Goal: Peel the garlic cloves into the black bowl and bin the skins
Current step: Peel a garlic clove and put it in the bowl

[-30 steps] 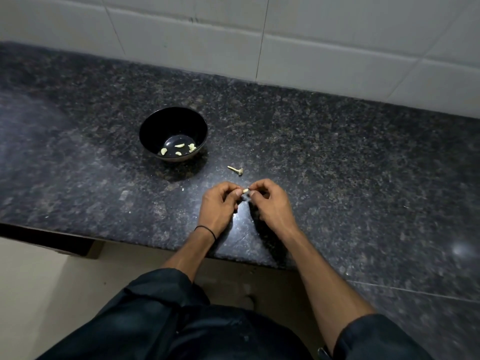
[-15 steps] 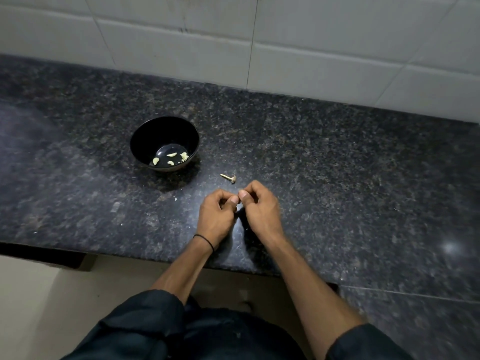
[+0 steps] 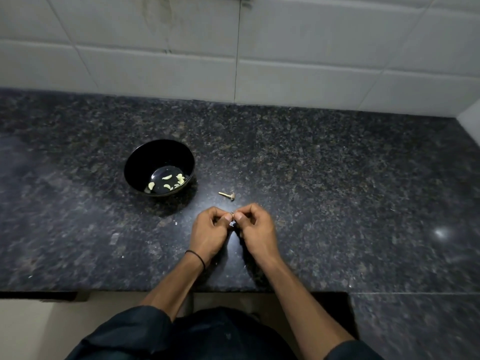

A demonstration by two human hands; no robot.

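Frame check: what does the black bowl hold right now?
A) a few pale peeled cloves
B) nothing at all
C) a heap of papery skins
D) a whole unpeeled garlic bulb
A: a few pale peeled cloves lie on the bottom of the black bowl, while the left hand and right hand pinch a small garlic piece between them.

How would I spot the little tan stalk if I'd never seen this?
Start at the dark speckled counter and find the black bowl. Just right of it lies the tan stalk, alone on the stone, unlike the pale cloves inside the bowl.
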